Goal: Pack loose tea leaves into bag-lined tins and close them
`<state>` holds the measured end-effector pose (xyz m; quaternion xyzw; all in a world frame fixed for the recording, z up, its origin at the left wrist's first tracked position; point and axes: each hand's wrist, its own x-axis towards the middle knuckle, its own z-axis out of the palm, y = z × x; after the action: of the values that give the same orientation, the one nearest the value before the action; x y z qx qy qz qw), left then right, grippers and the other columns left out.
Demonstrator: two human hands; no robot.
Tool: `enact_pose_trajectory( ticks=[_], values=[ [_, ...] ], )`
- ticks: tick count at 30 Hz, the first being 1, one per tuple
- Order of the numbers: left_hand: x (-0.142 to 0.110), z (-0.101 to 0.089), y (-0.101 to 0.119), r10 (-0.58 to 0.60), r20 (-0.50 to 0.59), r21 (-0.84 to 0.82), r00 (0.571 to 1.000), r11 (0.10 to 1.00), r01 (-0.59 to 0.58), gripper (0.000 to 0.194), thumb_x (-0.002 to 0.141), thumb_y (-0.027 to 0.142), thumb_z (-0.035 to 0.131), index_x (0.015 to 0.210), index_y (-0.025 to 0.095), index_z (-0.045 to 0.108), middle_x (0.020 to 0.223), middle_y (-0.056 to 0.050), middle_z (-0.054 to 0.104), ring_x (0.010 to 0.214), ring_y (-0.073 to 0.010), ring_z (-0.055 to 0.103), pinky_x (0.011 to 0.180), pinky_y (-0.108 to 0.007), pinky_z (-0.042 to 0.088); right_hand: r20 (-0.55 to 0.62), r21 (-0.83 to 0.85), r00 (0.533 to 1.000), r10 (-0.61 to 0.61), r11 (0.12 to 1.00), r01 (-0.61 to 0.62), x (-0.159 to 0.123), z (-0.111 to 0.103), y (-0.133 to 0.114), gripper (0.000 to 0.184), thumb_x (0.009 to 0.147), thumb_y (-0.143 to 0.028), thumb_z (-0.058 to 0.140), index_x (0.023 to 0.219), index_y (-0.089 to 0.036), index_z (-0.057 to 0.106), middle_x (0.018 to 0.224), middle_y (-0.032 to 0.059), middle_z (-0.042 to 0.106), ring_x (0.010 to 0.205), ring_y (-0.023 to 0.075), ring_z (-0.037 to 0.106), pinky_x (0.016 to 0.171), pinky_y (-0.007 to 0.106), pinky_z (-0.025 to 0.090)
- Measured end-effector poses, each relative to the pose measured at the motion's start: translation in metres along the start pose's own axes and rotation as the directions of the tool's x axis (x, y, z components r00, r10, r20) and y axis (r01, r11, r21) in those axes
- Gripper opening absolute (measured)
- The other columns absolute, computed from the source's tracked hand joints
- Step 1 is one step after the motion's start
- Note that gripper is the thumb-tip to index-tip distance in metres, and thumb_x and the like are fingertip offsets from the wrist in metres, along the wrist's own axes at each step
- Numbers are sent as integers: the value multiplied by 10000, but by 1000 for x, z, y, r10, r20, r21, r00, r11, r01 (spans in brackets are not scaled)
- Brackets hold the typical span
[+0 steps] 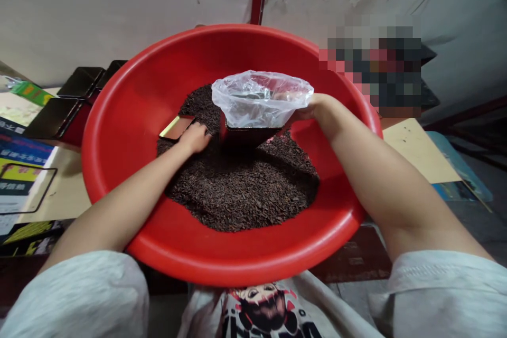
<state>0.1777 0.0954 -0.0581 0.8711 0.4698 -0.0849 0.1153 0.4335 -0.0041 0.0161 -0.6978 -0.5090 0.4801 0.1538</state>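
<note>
A large red plastic basin (pixel 233 266) holds a heap of dark brown loose tea-like leaves (pixel 241 190). My left hand (pixel 196 137) is closed on a small rectangular metal lid (pixel 174 128) with a shiny gold inner side, low against the leaves. In my right hand (pixel 307 107) is a dark rectangular tin (pixel 245 137), held upright over the heap; its far side and my fingertips are partly hidden. A clear plastic bag (pixel 257 97) lines the tin and is folded out over its rim.
Several dark tins (pixel 53 119) stand on the table left of the basin, near a green box (pixel 31 92). A thin black rectangular frame (pixel 49 190) lies there over printed sheets. Behind rises a peeling wall (pixel 138 0). A blurred-out patch (pixel 384 74) covers something at right.
</note>
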Motion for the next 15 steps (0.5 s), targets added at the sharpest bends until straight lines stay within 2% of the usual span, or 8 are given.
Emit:
enact_pose_trajectory(
  ticks=[2,4,6,9,12,15],
  values=[
    [-3,21,10,-49,89,51,995,998,45,539,904,409,412,1357,120,451,1474,-214,343,1376,-374,288,1082,-529,281,15,34,999,33,999,-34,1,1,0,362,855,-455,371,769,-254,660,707,90,684,707,233,663,667,408,538],
    [-6,32,17,-100,124,54,987,994,94,602,913,478,367,1433,177,343,1550,-192,188,1433,-390,127,1077,-612,235,87,123,994,60,990,-71,4,1,2,336,854,-409,386,745,-229,648,669,88,676,689,228,665,682,408,534],
    [-7,33,19,-111,131,33,985,994,108,618,887,524,391,1410,196,373,1530,-192,235,1415,-392,183,1055,-602,286,145,218,988,59,972,-90,7,1,4,278,843,-360,422,751,-203,632,643,66,670,641,190,659,708,377,525],
    [-6,27,17,-96,129,19,987,995,95,709,801,593,493,1352,150,438,1440,-218,369,1323,-393,343,1021,-517,371,111,308,992,64,947,-95,10,4,8,270,851,-352,415,761,-174,598,569,13,634,532,105,616,745,308,500],
    [-5,18,17,-77,187,1,979,997,78,889,711,726,519,1336,97,457,1418,-240,397,1286,-413,394,1005,-454,399,52,320,993,101,941,-113,11,7,9,324,880,-362,335,755,-163,558,516,-18,602,456,64,576,763,280,493],
    [-7,10,20,-45,276,-52,960,997,62,1021,617,787,567,1359,95,448,1426,-236,415,1271,-401,445,1011,-401,402,22,273,996,89,958,-92,13,9,8,363,896,-375,282,758,-155,535,506,-9,600,448,81,586,760,296,512]
  ],
)
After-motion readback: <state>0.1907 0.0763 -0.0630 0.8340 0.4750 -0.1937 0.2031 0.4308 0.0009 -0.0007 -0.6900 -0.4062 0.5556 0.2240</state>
